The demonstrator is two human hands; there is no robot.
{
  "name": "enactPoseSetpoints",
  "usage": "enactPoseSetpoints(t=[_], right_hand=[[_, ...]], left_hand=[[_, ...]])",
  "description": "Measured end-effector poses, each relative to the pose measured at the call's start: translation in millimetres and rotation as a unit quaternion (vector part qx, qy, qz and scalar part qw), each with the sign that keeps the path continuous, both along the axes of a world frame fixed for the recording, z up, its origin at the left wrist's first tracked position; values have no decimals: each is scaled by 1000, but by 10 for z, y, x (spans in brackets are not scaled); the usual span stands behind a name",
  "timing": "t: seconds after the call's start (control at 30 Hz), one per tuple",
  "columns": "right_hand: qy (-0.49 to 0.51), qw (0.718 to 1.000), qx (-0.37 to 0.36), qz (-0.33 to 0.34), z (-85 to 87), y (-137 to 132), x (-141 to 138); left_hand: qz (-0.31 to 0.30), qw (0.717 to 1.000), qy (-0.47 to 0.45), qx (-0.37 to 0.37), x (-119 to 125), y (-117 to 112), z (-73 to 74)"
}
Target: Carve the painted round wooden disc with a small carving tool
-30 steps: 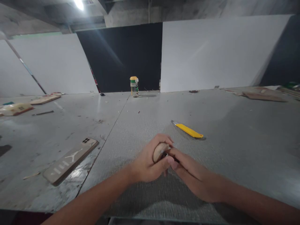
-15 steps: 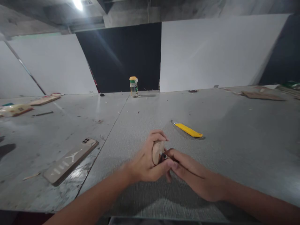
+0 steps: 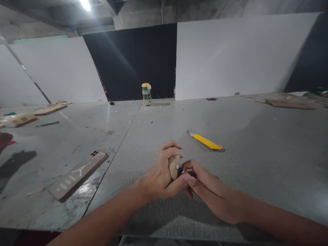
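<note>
My left hand [image 3: 162,176] is closed around a pale beige rounded lump [image 3: 174,166], whose material I cannot make out. My right hand [image 3: 205,184] pinches a small dark tool with a shiny metal end [image 3: 181,170], its tip against or very close to the lump. Most of that tool is hidden by my fingers. Both hands meet just above the grey table, the left thumb touching the right thumb. Beyond them lies a yellow utility knife [image 3: 206,141] with its blade end pointing away to the left.
A phone in a beige case [image 3: 78,176] lies at the left, near a thin wooden stick [image 3: 36,191]. A yellow-lidded bottle [image 3: 146,94] stands at the back. Another person's hand [image 3: 3,140] shows at the left edge. A brown board [image 3: 289,103] lies far right.
Both hands have shifted slightly, and the lump has turned a little within my left hand. At the left edge, another person's hand has come into view with a small red thing beside it.
</note>
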State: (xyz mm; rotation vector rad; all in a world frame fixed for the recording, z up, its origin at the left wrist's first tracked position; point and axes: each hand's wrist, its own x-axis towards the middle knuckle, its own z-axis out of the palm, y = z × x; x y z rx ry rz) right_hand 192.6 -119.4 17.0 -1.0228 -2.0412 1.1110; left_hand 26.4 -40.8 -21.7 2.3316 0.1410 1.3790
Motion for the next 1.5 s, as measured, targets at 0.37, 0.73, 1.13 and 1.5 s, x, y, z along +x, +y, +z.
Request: enactPoseSetpoints(t=[0.37,0.73,1.13,1.5], right_hand=[[-15,1000,19,9,-39,-3,42],[-3,999,-31,13,0,-8,3],[-7,999,-47,18,-22,-20,-8],[-68,997,21,-33,-59,-57,-19]], left_hand=[[25,999,-7,45,-31,61,11],[34,997,-3,70,-13,61,-30],[19,999,-6,36,-2,18,-41],[27,998,-19,51,31,-2,-57]])
